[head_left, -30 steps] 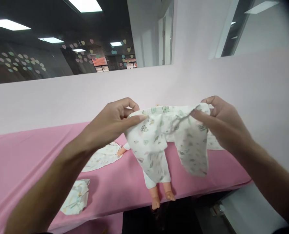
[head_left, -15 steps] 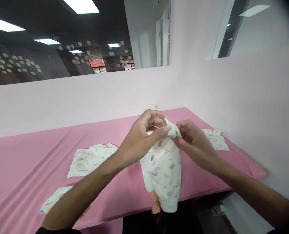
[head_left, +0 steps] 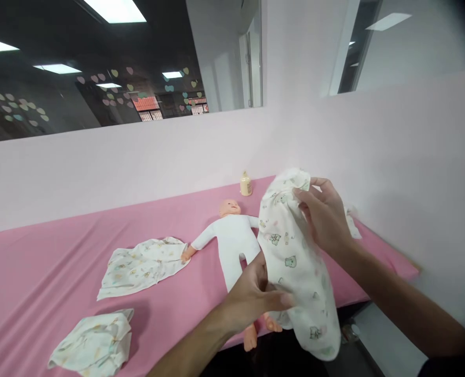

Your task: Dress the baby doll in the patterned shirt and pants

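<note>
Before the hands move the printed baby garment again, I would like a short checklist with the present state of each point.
1. Right hand grips the top of the printed garment: ok.
2. Left hand holds the garment lower down, at its left edge: ok.
3. Garment hangs free, lifted off the pink table: ok.
4. Doll lies on its back on the table, arm and head uncovered: ok; its legs are partly hidden behind the left hand and the garment.
5. Which opening of the garment faces the doll: cannot tell.
6. Small bottle stands upright by the wall, apart from the doll's head: ok.
</note>
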Demonstrator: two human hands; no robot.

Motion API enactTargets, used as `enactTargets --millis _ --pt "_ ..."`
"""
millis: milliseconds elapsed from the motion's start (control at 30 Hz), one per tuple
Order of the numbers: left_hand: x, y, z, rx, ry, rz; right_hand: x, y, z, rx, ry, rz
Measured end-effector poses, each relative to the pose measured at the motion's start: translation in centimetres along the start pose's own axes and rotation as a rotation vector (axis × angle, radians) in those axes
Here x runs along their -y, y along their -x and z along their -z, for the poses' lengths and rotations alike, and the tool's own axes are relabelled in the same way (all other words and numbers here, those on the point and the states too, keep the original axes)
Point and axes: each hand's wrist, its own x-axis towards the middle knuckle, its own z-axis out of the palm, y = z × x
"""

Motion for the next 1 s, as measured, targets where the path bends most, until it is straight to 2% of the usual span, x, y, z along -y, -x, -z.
enactTargets --millis 133,267,300,367,467,500,533,600,667,733,833,933,1000 --pt "-0.9 -0.3 -1.3 -0.208 -0.141 0.05 -3.8 0.8 1.9 -0.007 0.135 -0.005" --pt "-2.0 -0.1 -0.7 -0.147 -0.375 0.041 -6.4 1.8 5.5 -0.005 0.499 0.171" --pt "-2.1 0.0 -0.5 -0.134 -0.449 0.033 -6.7 2.2 6.4 0.052 0.523 0.203" --pt "-2.2 0.2 0.0 -0.129 -0.599 0.012 -6.7 3.6 7.7 0.283 0.427 0.204" --pt "-1.9 0.4 0.4 -0.119 -0.712 -0.023 -6.9 6.8 8.4 0.704 0.136 -0.026" --pt "-1.8 0.4 0.4 -0.113 -0.709 -0.032 -7.3 8.1 8.3 0.773 0.061 -0.102" --pt "-1.6 0.4 0.4 -0.111 -0.686 -0.038 -7.9 9.3 8.1 0.781 0.015 -0.138" --pt "-1.4 0.3 0.5 -0.121 -0.608 -0.043 -9.6 11.6 7.4 0.716 -0.023 -0.156" --pt "-1.2 0.0 0.5 -0.138 -0.524 -0.037 -11.4 13.3 6.4 0.64 -0.06 -0.246" --pt "-0.9 -0.3 0.5 -0.138 -0.489 -0.016 -12.4 14.3 5.2 0.505 -0.066 -0.351" --pt "-0.6 -0.7 0.9 -0.135 -0.537 0.024 -12.3 14.8 3.7 0.33 -0.055 -0.451" --pt "-0.1 -0.7 2.2 -0.175 -0.581 0.016 -11.4 14.4 3.4 0.27 -0.114 -0.497" --pt "0.4 -0.2 3.8 -0.246 -0.594 0.012 -11.0 13.4 3.8 0.223 -0.143 -0.52"
